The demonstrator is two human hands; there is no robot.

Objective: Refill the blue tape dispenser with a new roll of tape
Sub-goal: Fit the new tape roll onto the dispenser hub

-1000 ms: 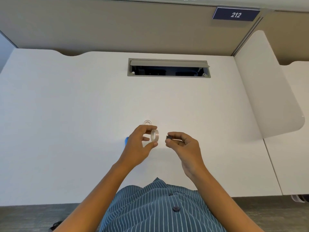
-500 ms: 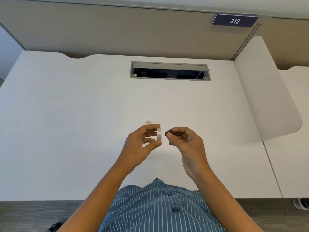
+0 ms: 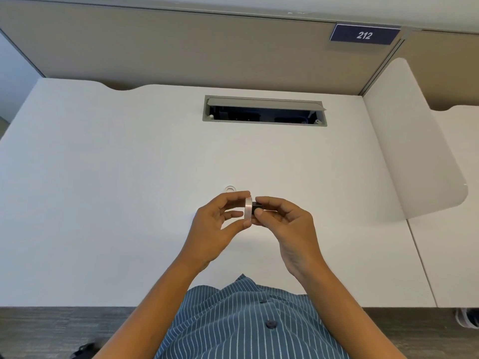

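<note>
My left hand point(image 3: 215, 226) pinches a clear roll of tape point(image 3: 248, 209) upright between thumb and fingers, its edge toward me. My right hand point(image 3: 285, 224) grips a small black spindle core point(image 3: 257, 204) whose tip touches the roll's side at its centre hole. Both hands hover above the white desk point(image 3: 129, 203), near its front middle. An empty clear tape ring point(image 3: 230, 189) lies flat on the desk just beyond my left hand. The blue dispenser is hidden, behind my left hand if still on the desk.
A grey cable hatch point(image 3: 264, 110) stands open at the back of the desk. A white divider panel point(image 3: 414, 151) rises on the right, with a neighbouring desk point(image 3: 456, 229) beyond it. A tan partition wall with a "212" sign point(image 3: 364, 35) closes the back.
My hands came together: the right hand brought the black core leftward until it met the tape roll. The roll turned edge-on. The blue dispenser seen earlier is now covered by my left hand.
</note>
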